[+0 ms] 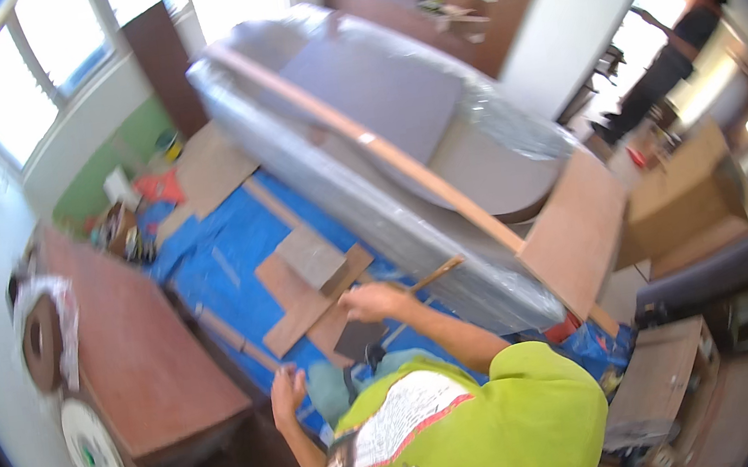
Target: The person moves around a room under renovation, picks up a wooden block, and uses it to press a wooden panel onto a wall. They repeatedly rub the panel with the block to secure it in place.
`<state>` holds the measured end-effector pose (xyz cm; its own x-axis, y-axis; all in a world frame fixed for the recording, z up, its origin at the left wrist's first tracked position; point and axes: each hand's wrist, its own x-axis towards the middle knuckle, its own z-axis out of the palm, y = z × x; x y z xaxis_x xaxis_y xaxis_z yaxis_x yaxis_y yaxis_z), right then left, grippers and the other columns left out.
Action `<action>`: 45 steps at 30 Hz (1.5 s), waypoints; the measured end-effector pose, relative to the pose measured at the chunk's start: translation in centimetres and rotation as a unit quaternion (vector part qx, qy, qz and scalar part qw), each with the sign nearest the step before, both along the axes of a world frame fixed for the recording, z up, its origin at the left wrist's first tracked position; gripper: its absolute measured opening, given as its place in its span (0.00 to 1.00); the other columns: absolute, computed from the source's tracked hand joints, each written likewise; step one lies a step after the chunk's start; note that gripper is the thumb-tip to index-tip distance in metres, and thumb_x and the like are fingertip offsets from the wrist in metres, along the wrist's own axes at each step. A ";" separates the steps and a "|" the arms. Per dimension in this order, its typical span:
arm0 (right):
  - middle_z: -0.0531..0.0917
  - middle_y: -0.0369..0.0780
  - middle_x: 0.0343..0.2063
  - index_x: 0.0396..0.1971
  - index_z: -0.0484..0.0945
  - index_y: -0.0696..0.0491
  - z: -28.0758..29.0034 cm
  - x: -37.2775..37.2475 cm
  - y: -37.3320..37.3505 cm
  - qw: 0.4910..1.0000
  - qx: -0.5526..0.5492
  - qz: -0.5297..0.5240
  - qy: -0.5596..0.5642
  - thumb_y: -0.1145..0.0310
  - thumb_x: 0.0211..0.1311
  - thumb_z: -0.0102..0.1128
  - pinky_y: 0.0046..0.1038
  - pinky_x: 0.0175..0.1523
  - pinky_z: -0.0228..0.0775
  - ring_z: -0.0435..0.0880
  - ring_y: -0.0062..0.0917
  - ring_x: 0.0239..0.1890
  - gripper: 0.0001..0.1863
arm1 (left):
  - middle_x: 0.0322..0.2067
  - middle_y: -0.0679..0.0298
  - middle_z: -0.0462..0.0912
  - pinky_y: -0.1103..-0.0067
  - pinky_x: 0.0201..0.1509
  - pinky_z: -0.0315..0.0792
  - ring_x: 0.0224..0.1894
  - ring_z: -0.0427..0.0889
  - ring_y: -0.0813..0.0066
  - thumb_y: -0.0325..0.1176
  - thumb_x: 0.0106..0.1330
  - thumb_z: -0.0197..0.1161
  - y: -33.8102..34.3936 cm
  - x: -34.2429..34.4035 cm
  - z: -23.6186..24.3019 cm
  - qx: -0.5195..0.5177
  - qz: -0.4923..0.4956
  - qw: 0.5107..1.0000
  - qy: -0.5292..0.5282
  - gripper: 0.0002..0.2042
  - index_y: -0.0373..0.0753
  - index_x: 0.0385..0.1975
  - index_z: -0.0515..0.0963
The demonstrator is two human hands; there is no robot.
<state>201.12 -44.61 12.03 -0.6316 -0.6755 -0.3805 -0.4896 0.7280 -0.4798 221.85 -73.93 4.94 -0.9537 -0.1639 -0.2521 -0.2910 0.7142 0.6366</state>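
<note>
We've got our right hand (373, 303) curled beside a stick (439, 271), can't tell if gripping it. Our left hand (288, 391) is above blue sheeting (207, 245), grip too blurry to call.

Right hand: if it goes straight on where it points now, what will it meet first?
The right hand would probably meet the crossed wooden boards first, though it might pass above them.

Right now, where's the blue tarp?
Head view, left of centre: the blue tarp lies between the reddish cabinet and plastic-wrapped furniture, beyond your left hand.
</note>
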 end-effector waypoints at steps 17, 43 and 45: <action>0.87 0.48 0.48 0.65 0.72 0.54 -6.5 -22.7 -27.5 0.967 -0.113 0.058 -0.223 0.59 0.69 0.61 0.40 0.58 0.75 0.85 0.44 0.52 0.28 | 0.45 0.46 0.87 0.64 0.52 0.79 0.48 0.87 0.51 0.43 0.70 0.65 -33.2 -32.0 -5.3 0.034 -0.005 0.991 -0.126 0.19 0.33 0.51 0.80; 0.87 0.48 0.47 0.62 0.76 0.51 -11.6 -79.1 -68.8 0.984 0.007 -0.002 -0.179 0.57 0.68 0.62 0.42 0.58 0.75 0.84 0.46 0.53 0.26 | 0.43 0.47 0.87 0.64 0.52 0.79 0.46 0.86 0.51 0.39 0.71 0.64 -68.7 -90.5 -2.8 0.065 -0.115 0.990 -0.055 0.17 0.32 0.52 0.80; 0.86 0.49 0.48 0.59 0.77 0.53 -11.2 -87.1 -72.4 0.992 -0.018 0.007 -0.121 0.57 0.67 0.62 0.43 0.56 0.76 0.84 0.47 0.52 0.25 | 0.44 0.47 0.87 0.63 0.51 0.79 0.45 0.86 0.50 0.38 0.70 0.64 -72.1 -97.1 -2.6 0.042 -0.100 0.994 -0.033 0.17 0.33 0.51 0.80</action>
